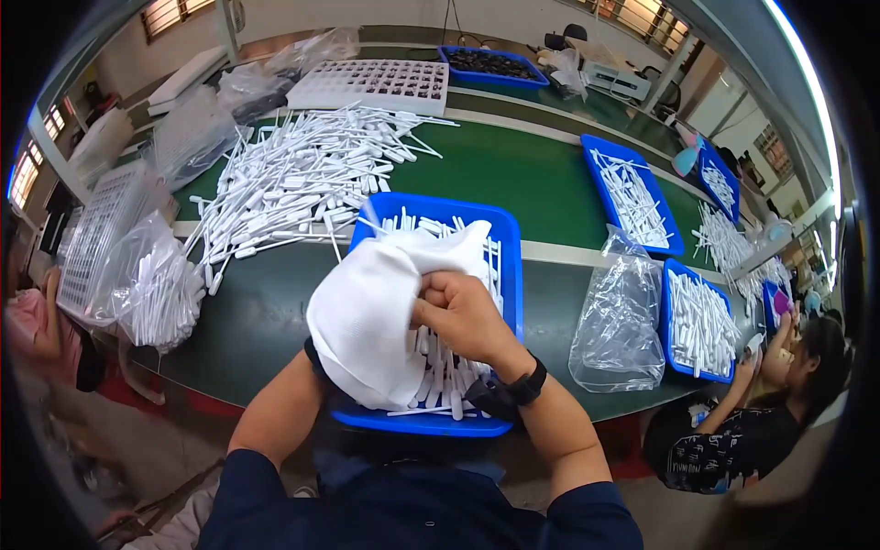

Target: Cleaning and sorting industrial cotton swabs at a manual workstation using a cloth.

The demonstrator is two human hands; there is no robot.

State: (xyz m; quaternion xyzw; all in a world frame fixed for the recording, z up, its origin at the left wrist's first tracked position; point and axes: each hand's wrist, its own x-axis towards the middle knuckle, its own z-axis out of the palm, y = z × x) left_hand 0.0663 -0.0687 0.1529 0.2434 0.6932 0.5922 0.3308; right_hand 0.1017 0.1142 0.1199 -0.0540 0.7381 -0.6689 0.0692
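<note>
A white cloth hangs over a blue tray in front of me. My right hand is closed in a pinch on the cloth's right side, with a dark band on the wrist. The cloth covers my left hand completely; only its forearm shows, so its fingers cannot be made out. Thin white plastic sticks with thicker rounded ends fill the tray beneath. One white stick pokes up at the cloth's upper left edge, blurred.
A large loose heap of white sticks lies on the green belt. Bagged sticks stand at left, a clear plastic bag at right. More blue trays of sticks sit near a co-worker. A white foam rack stands behind.
</note>
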